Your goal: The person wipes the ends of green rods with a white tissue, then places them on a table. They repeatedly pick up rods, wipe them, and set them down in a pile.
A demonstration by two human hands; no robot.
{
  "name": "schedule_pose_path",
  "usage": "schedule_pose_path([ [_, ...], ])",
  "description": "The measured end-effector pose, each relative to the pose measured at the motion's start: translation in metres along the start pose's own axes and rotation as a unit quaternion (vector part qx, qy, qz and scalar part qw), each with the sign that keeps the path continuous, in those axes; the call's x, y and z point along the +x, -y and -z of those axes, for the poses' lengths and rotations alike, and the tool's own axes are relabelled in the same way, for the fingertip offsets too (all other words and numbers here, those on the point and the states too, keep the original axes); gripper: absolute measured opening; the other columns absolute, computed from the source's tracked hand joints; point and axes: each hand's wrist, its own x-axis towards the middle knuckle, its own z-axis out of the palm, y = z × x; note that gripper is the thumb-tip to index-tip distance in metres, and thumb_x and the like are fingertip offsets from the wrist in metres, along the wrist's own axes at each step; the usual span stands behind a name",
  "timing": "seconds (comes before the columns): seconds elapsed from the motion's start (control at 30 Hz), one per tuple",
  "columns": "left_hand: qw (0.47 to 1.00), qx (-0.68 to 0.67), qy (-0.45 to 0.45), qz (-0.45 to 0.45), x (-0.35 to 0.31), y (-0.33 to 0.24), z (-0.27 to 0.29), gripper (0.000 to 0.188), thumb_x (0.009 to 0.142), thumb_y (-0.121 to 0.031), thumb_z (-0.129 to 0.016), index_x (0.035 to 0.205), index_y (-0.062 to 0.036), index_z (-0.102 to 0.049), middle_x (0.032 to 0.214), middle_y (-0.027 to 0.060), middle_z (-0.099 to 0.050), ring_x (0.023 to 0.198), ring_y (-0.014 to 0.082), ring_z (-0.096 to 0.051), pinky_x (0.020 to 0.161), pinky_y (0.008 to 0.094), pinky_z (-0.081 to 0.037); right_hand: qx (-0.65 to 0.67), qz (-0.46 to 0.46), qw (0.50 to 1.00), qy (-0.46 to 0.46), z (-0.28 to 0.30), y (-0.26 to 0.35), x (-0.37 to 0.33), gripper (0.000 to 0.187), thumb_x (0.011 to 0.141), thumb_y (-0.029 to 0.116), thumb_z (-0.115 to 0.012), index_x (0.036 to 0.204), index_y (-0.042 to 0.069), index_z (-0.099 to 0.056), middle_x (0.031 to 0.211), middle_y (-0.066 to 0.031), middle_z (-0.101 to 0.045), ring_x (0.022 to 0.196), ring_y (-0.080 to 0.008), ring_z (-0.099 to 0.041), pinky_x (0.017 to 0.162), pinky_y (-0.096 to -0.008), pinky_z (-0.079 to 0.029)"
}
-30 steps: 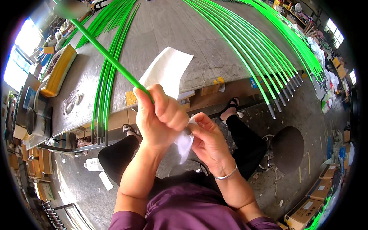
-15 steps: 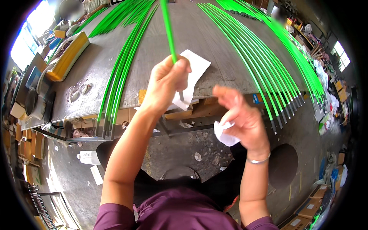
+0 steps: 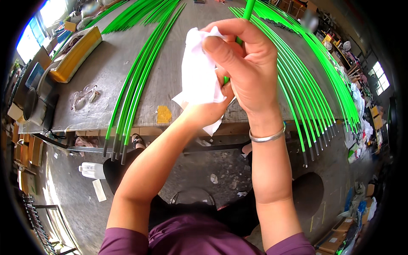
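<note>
A green rod (image 3: 249, 10) runs from the top of the view down between my two hands. My left hand (image 3: 207, 112) is closed around its lower part, with its fingers partly covered by a white cloth or tissue (image 3: 197, 70). My right hand (image 3: 255, 70), with a metal bangle at the wrist, is just above and to the right. Its thumb and fingers pinch the upper edge of the white cloth and wrap round the rod. A corner of white sheet (image 3: 212, 128) shows below my left hand at the table's near edge.
Green rods with dark ends lie on the grey table (image 3: 148, 106) in a left bundle (image 3: 142, 70) and a right row (image 3: 299, 95), overhanging the near edge. A yellow box (image 3: 78, 55) and a pair of glasses (image 3: 84, 97) are at left. Co-workers sit at the far side.
My right hand has moved up and left, bringing the white cloth to the rod beside my left hand. My left hand has shifted slightly right and down, and the rod's upper part now leans right.
</note>
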Motion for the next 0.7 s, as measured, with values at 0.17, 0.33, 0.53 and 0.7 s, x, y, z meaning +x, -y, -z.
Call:
schedule_pose_path([
  [0.17, 0.979, -0.129, -0.021, 0.153, -0.008, 0.007, -0.006, 0.041, 0.081, -0.005, -0.061, 0.118, -0.0006, -0.046, 0.116, 0.0126, -0.047, 0.109, 0.0226, -0.048, 0.087, 0.0337, -0.042, -0.073, 0.013, 0.997, -0.033, -0.015, 0.005, 0.006, 0.013, 0.078, 0.005, -0.073, 0.089, 0.002, -0.066, 0.057, 0.0082, -0.044, 0.05, 0.0019, -0.04, 0.045, -0.014, -0.031],
  [0.33, 0.941, -0.229, -0.018, 0.25, -0.008, 0.007, -0.008, 0.042, 0.082, -0.006, -0.062, 0.12, -0.0014, -0.044, 0.116, 0.0135, -0.048, 0.109, 0.0236, -0.048, 0.088, 0.0347, -0.042, -0.103, 0.046, 0.992, -0.054, -0.02, -0.006, 0.011, 0.012, 0.076, 0.002, -0.073, 0.085, 0.001, -0.065, 0.065, 0.0026, -0.054, 0.053, -0.0011, -0.044, 0.047, -0.0163, -0.036],
  [0.53, 0.949, -0.211, 0.061, 0.227, -0.003, 0.001, 0.002, 0.043, 0.084, -0.007, -0.062, 0.121, -0.0018, -0.041, 0.116, 0.0143, -0.049, 0.109, 0.0242, -0.048, 0.088, 0.0356, -0.042, -0.086, 0.024, 0.994, -0.064, -0.013, -0.007, 0.012, 0.008, 0.076, 0.001, -0.07, 0.08, 0.0, -0.064, 0.071, -0.0051, -0.063, 0.057, -0.009, -0.058, 0.051, -0.0216, -0.046],
  [0.7, 0.964, -0.154, 0.132, 0.17, -0.014, -0.005, 0.016, 0.041, 0.086, -0.011, -0.059, 0.121, -0.002, -0.042, 0.115, 0.0135, -0.049, 0.108, 0.0225, -0.049, 0.088, 0.0346, -0.042, -0.047, 0.07, 0.993, -0.078, -0.015, -0.014, 0.007, 0.009, 0.077, 0.0, -0.069, 0.081, 0.003, -0.062, 0.068, -0.0039, -0.063, 0.056, -0.014, -0.061, 0.05, -0.0243, -0.047],
])
